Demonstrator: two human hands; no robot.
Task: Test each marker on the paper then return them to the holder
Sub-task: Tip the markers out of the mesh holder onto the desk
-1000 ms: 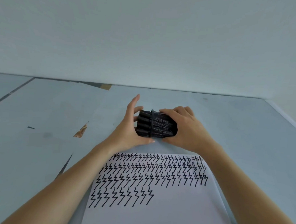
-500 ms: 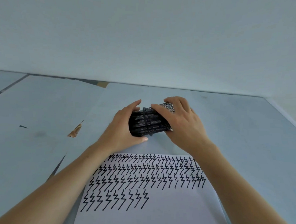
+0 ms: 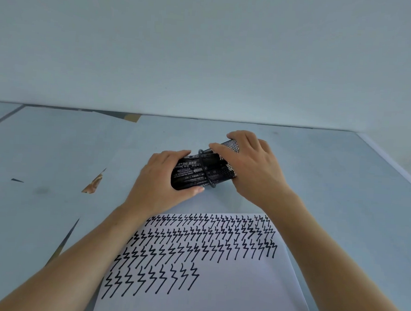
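I see the left hand (image 3: 161, 179) wrapped around the free ends of a bundle of black markers (image 3: 191, 172), with the thumb under the bundle and the fingers curled over its top. The right hand (image 3: 252, 167) grasps the black mesh holder (image 3: 229, 156), the thumb on its near upper side and the fingers curled over the far side. The holder lies tilted on its side between the two hands, its round rim toward the left hand, and the markers go through that rim into it. The markers have white print on their bodies; I cannot count them, because the hands cover most of the bundle.

Just below both hands, toward me, lies one white paper (image 3: 215, 295) with four rows of black zigzag strokes; the lowest row is shorter than the other three. My forearms cross its two upper corners. Everything rests on a pale blue-grey table (image 3: 330, 187). To the left of the left hand the table covering is torn, and a brown patch (image 3: 93, 184) shows there.
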